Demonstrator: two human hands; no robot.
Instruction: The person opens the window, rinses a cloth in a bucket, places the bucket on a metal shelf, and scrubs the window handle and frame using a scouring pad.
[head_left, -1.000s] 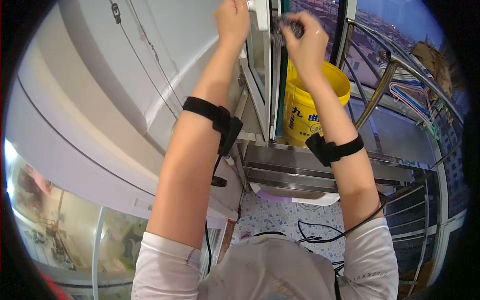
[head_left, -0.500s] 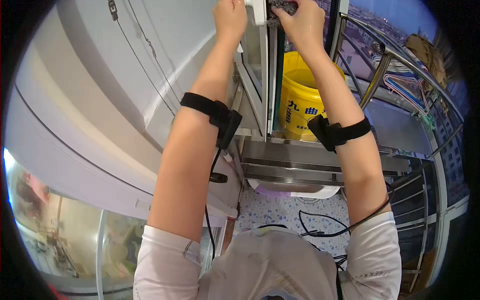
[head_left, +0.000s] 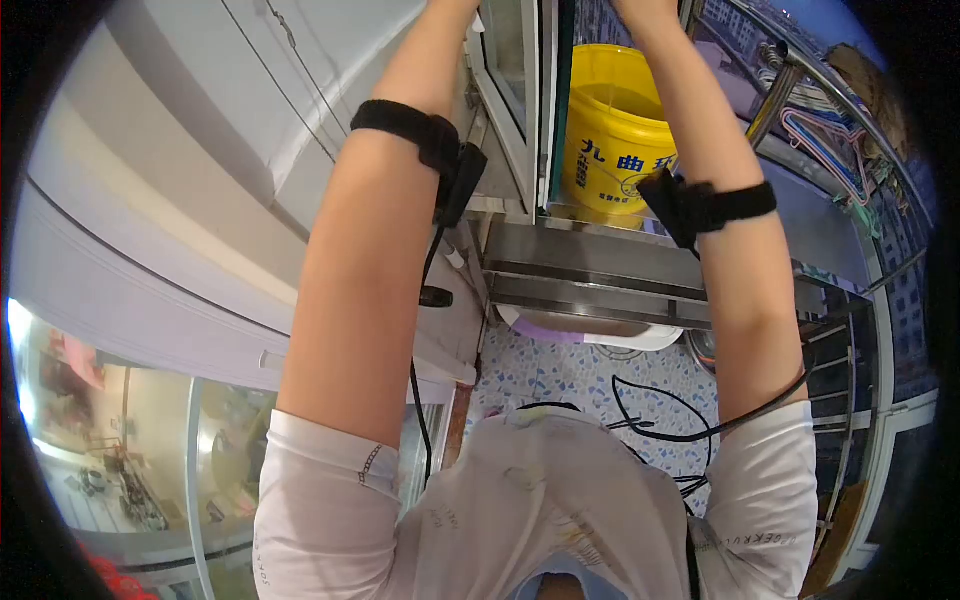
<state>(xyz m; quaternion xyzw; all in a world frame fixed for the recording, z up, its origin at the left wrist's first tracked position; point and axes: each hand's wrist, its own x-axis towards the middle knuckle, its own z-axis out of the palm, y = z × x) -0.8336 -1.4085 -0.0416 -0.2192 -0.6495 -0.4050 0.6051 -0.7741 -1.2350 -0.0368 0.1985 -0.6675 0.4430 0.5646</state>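
Left hand and right hand reach up beside the window frame, seemingly the step in hand. Their fingers are cut off; grip I cannot tell. A yellow bucket stands below the right fingers; any next move calls for clearing it.

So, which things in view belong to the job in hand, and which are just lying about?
Probably part of the job:
window frame, top centre
yellow bucket, beside the frame
Both hands are beyond the top edge, so anything they hold is unseen.

Seemingly just lying about:
clothes hangers, upper right
purple-and-white basin, partly hidden
looped black cable
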